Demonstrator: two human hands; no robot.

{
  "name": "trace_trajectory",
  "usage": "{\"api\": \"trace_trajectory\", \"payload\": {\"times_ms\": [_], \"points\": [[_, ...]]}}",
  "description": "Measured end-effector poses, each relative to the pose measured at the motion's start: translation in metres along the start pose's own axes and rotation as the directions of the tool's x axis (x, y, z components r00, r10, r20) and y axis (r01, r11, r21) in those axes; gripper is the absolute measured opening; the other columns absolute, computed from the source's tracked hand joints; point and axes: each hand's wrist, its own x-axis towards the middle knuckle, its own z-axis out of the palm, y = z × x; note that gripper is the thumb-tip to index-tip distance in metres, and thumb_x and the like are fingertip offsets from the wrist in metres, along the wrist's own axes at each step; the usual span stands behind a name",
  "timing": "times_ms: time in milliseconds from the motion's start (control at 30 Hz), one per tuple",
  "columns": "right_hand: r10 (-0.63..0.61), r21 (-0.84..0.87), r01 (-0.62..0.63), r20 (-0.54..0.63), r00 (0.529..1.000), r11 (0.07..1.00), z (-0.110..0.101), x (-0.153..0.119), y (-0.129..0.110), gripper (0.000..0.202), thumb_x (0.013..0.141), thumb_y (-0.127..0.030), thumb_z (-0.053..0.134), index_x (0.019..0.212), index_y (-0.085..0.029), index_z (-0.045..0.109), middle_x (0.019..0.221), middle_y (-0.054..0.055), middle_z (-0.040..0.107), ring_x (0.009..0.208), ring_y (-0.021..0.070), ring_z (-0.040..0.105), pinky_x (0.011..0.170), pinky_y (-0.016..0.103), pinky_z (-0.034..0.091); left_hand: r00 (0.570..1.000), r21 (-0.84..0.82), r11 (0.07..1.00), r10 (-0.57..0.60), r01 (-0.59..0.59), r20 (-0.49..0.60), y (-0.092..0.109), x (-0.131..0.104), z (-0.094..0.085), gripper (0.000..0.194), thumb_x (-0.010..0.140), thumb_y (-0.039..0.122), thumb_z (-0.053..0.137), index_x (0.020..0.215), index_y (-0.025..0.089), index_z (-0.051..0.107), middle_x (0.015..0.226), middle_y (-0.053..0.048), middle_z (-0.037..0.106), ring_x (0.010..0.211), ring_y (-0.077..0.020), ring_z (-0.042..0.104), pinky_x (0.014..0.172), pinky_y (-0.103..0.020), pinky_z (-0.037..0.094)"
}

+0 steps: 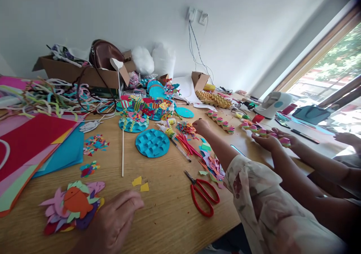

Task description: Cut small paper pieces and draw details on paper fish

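Note:
My left hand (117, 218) rests low over the table beside a pile of paper fish (76, 201), its fingers curled together with nothing seen in them. Two yellow paper scraps (144, 187) lie just beyond its fingertips. My right hand (201, 126) reaches far forward, just right of a heap of shredded coloured paper (185, 127); its fingers are mostly turned away. Red-handled scissors (201, 194) lie partly open between the hands. A round blue disc with raised scales (152, 143) lies flat near the middle, with glue bottles (169, 130) behind it.
At the left are coloured paper sheets (31, 145), pipe cleaners (50, 92) and a cardboard box (76, 73). A white stick (122, 152) stands out from a decorated blue piece. Another person's hands (267, 142) hold a scalloped strip (284, 142) at the right, near a white fan (273, 104).

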Motion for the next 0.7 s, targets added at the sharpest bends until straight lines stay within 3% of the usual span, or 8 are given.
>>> {"api": "trace_trajectory", "payload": {"times_ms": [233, 400, 500, 567, 700], "points": [[-0.017, -0.072, 0.016, -0.019, 1.0, 0.997, -0.002, -0.012, 0.004, 0.023, 0.09, -0.026, 0.051, 0.109, -0.016, 0.059, 0.112, 0.008, 0.06, 0.098, 0.0191, 0.058, 0.082, 0.035, 0.047, 1.0, -0.031, 1.0, 0.004, -0.005, -0.02, 0.0, 0.0, 0.002, 0.032, 0.077, 0.005, 0.04, 0.094, 0.027, 0.058, 0.087, 0.0, 0.071, 0.08, -0.012, 0.068, 0.072, -0.013, 0.051], [-0.081, -0.095, 0.079, -0.008, 0.997, 0.992, -0.008, -0.041, -0.01, 0.025, 0.084, -0.014, 0.046, 0.098, -0.017, 0.067, 0.098, 0.009, 0.068, 0.092, 0.0202, 0.06, 0.068, 0.025, 0.04, 0.993, -0.036, 0.997, -0.069, 0.066, -0.1, 0.002, 0.004, 0.0, 0.026, 0.082, 0.009, 0.042, 0.096, 0.025, 0.057, 0.089, -0.001, 0.068, 0.083, -0.0128, 0.066, 0.075, -0.016, 0.049], [-0.172, -0.094, 0.171, -0.003, 0.985, 0.981, -0.016, -0.077, -0.023, 0.031, 0.081, -0.01, 0.045, 0.103, -0.018, 0.066, 0.103, 0.008, 0.066, 0.094, 0.0184, 0.058, 0.066, 0.023, 0.037, 0.975, -0.045, 0.988, -0.153, 0.148, -0.159, -0.001, 0.011, -0.006, 0.017, 0.084, 0.017, 0.046, 0.094, 0.024, 0.057, 0.085, -0.001, 0.067, 0.08, -0.0145, 0.065, 0.074, -0.02, 0.049], [-0.236, -0.094, 0.238, 0.024, 0.971, 0.967, -0.023, -0.11, -0.031, 0.027, 0.082, -0.015, 0.044, 0.095, -0.018, 0.067, 0.092, 0.007, 0.068, 0.085, 0.0179, 0.06, 0.061, 0.023, 0.035, 0.962, -0.047, 0.975, -0.222, 0.217, -0.157, -0.005, 0.015, -0.011, 0.013, 0.084, 0.021, 0.046, 0.09, 0.022, 0.057, 0.081, -0.001, 0.065, 0.073, -0.0141, 0.063, 0.067, -0.021, 0.05], [-0.337, -0.168, 0.365, 0.173, 0.925, 0.916, -0.032, -0.181, -0.033, 0.025, 0.084, -0.025, 0.044, 0.079, -0.018, 0.067, 0.073, 0.007, 0.067, 0.067, 0.0178, 0.06, 0.051, 0.025, 0.027, 0.946, -0.007, 0.947, -0.319, 0.32, 0.063, -0.01, 0.021, -0.016, 0.016, 0.082, 0.022, 0.044, 0.085, 0.021, 0.059, 0.082, -0.002, 0.065, 0.071, -0.0146, 0.062, 0.063, -0.023, 0.049]]}}
